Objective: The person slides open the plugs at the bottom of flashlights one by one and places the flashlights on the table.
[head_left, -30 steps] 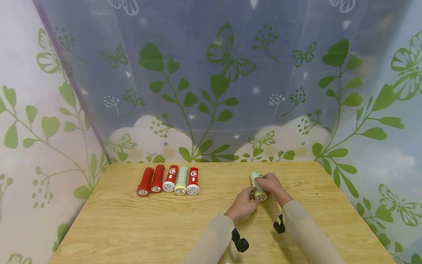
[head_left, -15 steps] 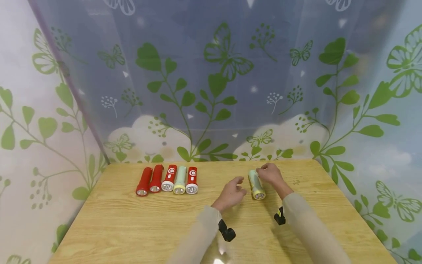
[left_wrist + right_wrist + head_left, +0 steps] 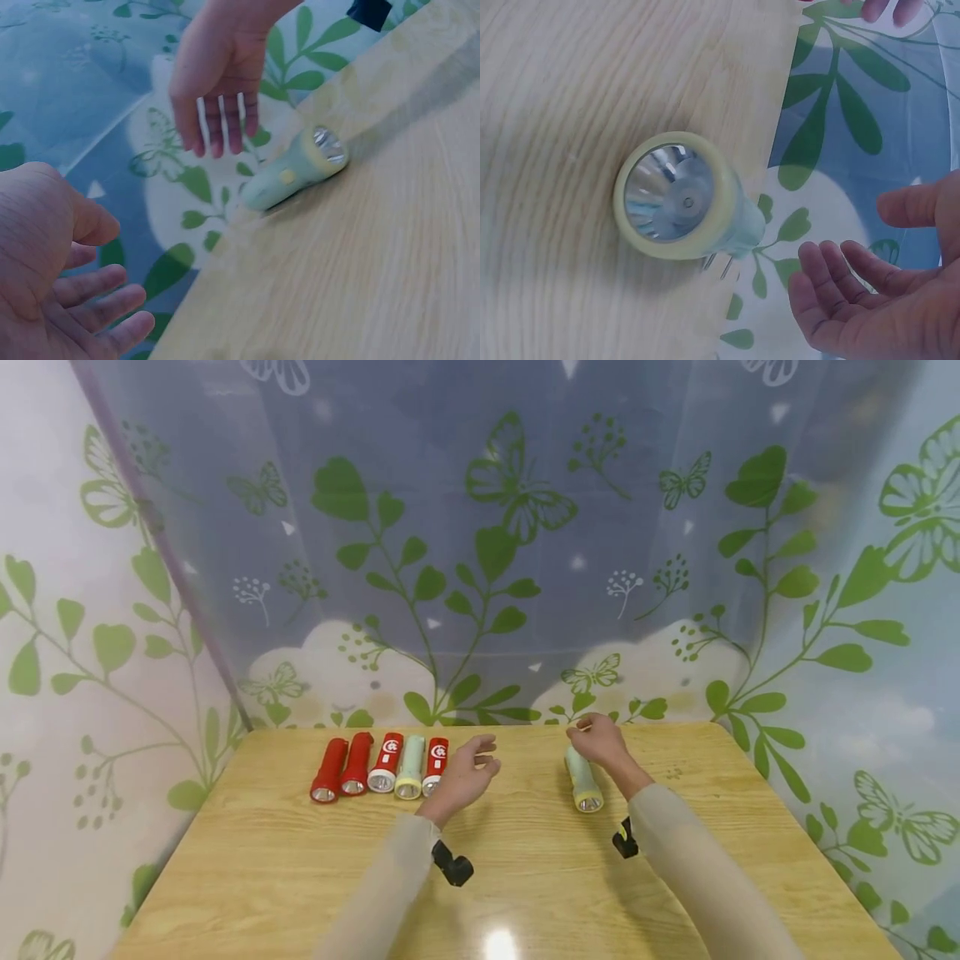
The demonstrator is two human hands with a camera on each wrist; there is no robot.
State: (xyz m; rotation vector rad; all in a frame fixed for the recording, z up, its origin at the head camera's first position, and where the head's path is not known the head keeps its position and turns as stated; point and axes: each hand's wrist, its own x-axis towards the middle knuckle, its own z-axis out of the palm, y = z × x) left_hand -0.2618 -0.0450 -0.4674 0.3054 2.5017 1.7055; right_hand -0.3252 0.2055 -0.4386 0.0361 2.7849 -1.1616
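A pale green flashlight (image 3: 582, 781) with a yellow head ring lies alone on the right half of the table, lens toward the near edge. My right hand (image 3: 602, 745) hovers above its far end, fingers loosely bent and holding nothing. In the right wrist view that flashlight (image 3: 727, 217) is apart from the right hand (image 3: 885, 292). My left hand (image 3: 463, 781) is in the air with fingers spread, partly covering a red flashlight with a white ring (image 3: 437, 753). Seen from the left wrist, the left hand (image 3: 67, 270) also holds nothing.
To the left, several flashlights form a row: two all-red ones, the outer (image 3: 330, 768) and its neighbour (image 3: 357, 764), a red-and-white one (image 3: 386, 762), and a pale green one (image 3: 410, 767). A patterned curtain (image 3: 450, 568) hangs behind the wooden table (image 3: 300, 877).
Both hands have let go of the right-hand green flashlight. My left hand has moved left to the row. The right hand has shifted slightly away toward the far edge.
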